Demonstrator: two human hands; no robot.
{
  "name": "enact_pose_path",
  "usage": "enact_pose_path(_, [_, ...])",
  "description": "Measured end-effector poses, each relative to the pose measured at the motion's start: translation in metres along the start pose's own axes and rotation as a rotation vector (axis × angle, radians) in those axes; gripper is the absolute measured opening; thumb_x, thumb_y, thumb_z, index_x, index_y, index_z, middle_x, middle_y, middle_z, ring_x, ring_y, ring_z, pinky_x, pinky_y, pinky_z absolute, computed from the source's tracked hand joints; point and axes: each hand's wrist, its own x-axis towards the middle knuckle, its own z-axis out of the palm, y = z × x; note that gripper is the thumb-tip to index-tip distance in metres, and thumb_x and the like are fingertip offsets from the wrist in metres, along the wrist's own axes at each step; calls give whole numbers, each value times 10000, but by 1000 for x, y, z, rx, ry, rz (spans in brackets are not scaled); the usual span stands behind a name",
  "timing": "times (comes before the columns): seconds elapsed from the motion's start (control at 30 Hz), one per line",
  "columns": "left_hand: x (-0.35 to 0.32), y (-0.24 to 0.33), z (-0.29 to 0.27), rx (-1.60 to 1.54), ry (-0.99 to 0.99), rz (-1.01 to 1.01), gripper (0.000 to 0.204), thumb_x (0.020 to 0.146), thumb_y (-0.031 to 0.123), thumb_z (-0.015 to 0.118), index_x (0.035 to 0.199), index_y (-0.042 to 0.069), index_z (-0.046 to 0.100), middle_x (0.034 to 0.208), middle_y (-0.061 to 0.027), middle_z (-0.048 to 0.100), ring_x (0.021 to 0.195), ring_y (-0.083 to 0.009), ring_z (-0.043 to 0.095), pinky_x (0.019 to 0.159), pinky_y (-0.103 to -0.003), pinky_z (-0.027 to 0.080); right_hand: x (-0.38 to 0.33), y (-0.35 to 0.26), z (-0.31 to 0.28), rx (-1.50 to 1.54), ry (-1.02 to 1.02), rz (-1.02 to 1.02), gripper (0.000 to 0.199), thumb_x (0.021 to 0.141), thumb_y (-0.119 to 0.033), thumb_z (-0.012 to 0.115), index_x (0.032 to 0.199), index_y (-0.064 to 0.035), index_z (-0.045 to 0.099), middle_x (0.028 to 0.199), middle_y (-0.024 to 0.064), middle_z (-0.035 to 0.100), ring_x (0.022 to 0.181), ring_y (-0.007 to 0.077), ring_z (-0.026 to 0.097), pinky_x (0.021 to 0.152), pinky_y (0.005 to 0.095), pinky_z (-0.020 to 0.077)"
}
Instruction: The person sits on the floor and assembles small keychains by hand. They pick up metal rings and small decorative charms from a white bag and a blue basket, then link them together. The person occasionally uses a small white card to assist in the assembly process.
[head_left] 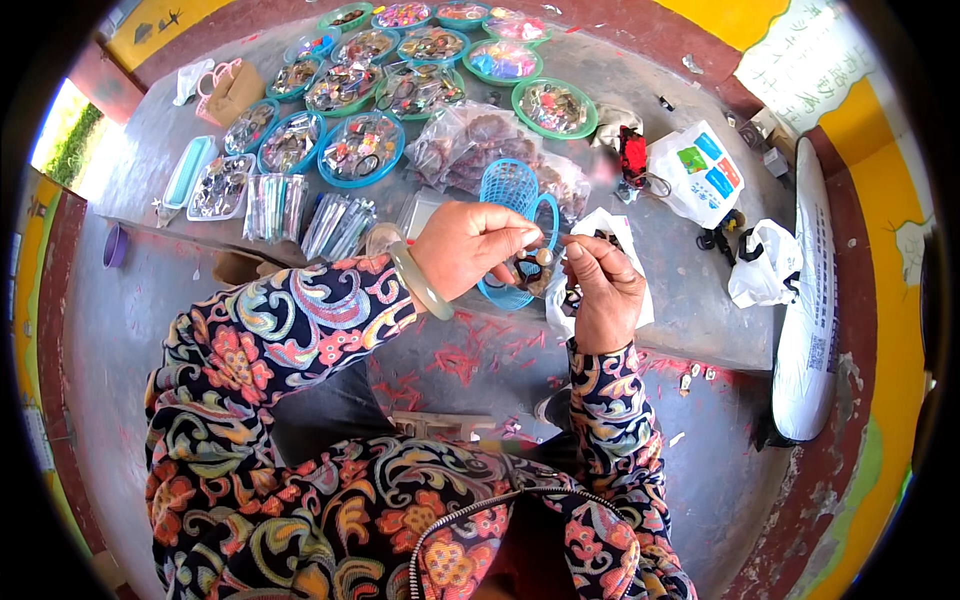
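Note:
My left hand [468, 246], with a pale bangle [420, 280] on its wrist, reaches in from the left with thumb and forefinger pinched. Close beside it on the right, my right hand [606, 298] is closed in a pinch too. Whatever thin or small thing they hold is too fine to make out. Small pale round beads [543, 257] show between the hands; whether they hang from the fingers or lie behind them, I cannot tell. Behind the hands stands a blue openwork plastic basket [508, 186], partly covered. A white plastic bag [632, 246] with dark small items lies behind my right hand.
Round baskets [362, 150] of small trinkets crowd the table's far left. Nearer are bundles of wrapped pens [340, 226] and clear plastic bags [470, 140]. To the right lie a printed white bag [697, 172] and a long white wrapped board [808, 300]. Red scraps [462, 360] litter the floor.

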Motion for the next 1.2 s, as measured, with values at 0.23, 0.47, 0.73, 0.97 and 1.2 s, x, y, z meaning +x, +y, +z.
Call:
enact_pose_path(0.23, [1,-1,4,-177,25,-26,197,873,130,504,962,-25,587,829,-84,610,755,-132,599,561,-242,532,0,1,-1,161,-135,37,244,736,-24,666,966,4,588,788,-11,562,684,54,500,615,182,410])
enact_pose_path(0.47, [1,-3,4,-266,67,-59,195,872,128,506,962,-25,586,816,-79,601,750,-128,592,569,-232,535,-3,-4,4,140,-140,105,197,732,-13,665,917,0,599,793,8,579,726,70,533,645,195,434])
enact_pose_path(0.73, [1,4,5,-298,-16,-96,197,854,121,536,985,-19,583,880,-85,594,799,-128,584,600,-243,535,-3,3,-2,112,-48,76,53,743,-27,652,792,-7,644,759,26,599,617,72,498,573,196,403])
enact_pose_path(0.97, [3,-12,-4,-423,-127,-141,205,842,116,555,980,-32,588,910,-92,601,823,-141,587,655,-252,536,-5,0,1,215,-46,141,58,748,-41,651,795,-8,645,728,18,604,590,62,470,533,188,370])
enact_pose_path(1.2, [3,-16,-3,-567,-123,-221,179,836,80,550,966,-35,592,906,-107,615,806,-165,603,650,-267,529,-4,-1,1,214,-63,185,85,757,-34,636,836,-4,647,738,17,615,592,58,471,538,186,371])
